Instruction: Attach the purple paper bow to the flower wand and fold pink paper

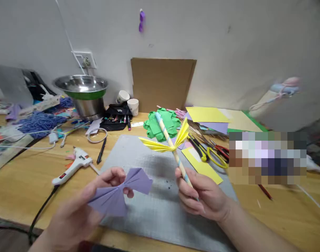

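Pinching left hand: blurred at the palm, thumb and fingertips closed on the waist of the purple paper bow, which hangs above the near left part of the grey mat.
Right hand: fingers wrapped around the lower part of the striped paper stick, raised over the mat and tilted, its blue upper end leaning left.
Yellow pleated bow: sits across the stick above the right hand, wings spread to both sides; how it is fixed cannot be told.
Risk to the folds: too hard a pinch could crush the purple pleats, while a slack one might let them fan apart.
Risk to the stick: squeezing could dent the roll, and a knock on a yellow wing might twist it off.
White glue gun: lies left of the mat, near the left hand; if hot, a sideways brush could burn, and a tug on its black cord could drag it.
Yellow-handled scissors: beyond the right hand, among other tools.
Green paper stack: farther back, before the cardboard panel.
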`<state>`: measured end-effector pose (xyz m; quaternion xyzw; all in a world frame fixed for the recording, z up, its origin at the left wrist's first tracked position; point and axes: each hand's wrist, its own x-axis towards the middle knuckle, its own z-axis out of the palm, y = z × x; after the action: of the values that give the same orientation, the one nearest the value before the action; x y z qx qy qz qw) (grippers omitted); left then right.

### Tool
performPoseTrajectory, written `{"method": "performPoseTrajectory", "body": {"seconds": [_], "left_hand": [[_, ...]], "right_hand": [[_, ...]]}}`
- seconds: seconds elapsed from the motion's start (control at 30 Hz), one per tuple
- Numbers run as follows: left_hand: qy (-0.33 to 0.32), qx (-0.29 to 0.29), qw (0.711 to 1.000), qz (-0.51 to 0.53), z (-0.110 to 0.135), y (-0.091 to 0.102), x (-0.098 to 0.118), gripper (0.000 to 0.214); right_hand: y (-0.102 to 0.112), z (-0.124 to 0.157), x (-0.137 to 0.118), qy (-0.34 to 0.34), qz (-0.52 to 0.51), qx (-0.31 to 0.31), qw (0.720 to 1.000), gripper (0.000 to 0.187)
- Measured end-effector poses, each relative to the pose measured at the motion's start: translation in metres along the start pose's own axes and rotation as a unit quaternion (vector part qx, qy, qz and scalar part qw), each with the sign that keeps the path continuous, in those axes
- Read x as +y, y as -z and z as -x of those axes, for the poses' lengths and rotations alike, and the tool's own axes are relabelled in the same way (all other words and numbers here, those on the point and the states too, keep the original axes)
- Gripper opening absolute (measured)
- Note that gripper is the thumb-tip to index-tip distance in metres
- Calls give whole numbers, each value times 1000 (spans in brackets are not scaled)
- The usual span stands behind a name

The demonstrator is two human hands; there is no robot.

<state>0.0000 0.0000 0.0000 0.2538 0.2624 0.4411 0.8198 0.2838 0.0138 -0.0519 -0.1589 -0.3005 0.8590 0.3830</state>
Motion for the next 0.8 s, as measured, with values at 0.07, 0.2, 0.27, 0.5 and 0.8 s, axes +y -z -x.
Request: {"method": "performPoseTrajectory", "body": {"seconds": [0.07, 0.2, 0.27, 0.5, 0.8], "left_hand": [[45, 15, 997, 64, -3, 6, -4, 39], [90, 37, 983, 153, -11, 14, -18, 32], [110, 44, 977, 179, -13, 16, -26, 33], [98, 43, 981, 164, -13, 17, -40, 28], [116, 31, 993, 4, -22, 0, -36, 20]], "right_hand": [[0, 0, 0, 3, 8, 1, 1000, 23], [2, -1, 0, 7, 35, 11, 999, 24], [2, -2, 2, 10, 54, 24, 998, 25], [4, -9, 7, 48, 161, 131, 977, 26], [3, -13, 9, 114, 283, 232, 924, 34]]}}
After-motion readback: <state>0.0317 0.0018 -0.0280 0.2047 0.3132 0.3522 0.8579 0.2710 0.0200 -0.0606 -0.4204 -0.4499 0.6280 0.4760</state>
